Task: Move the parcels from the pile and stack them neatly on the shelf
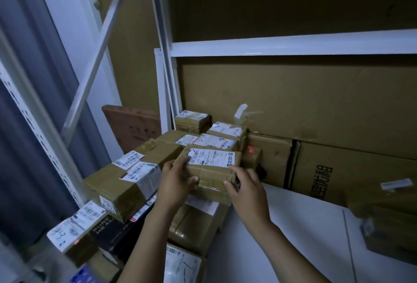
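Gripping 1 parcel [212, 167], your left hand [177, 183] and right hand [247, 189] curl fingers round its ends; set it square on the stack [198, 221], edges flush.

A big flattened cardboard sheet [293, 102] stands along the back edge of the shelf [304, 226], with a loose strip of white tape [240, 110] curling off it. A grey curtain [20, 181] hangs beyond the left edge, and a reddish-brown board [133, 125] leans past the back left corner.

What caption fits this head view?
Left hand and right hand grip a labelled parcel atop stacked parcels on a shelf.
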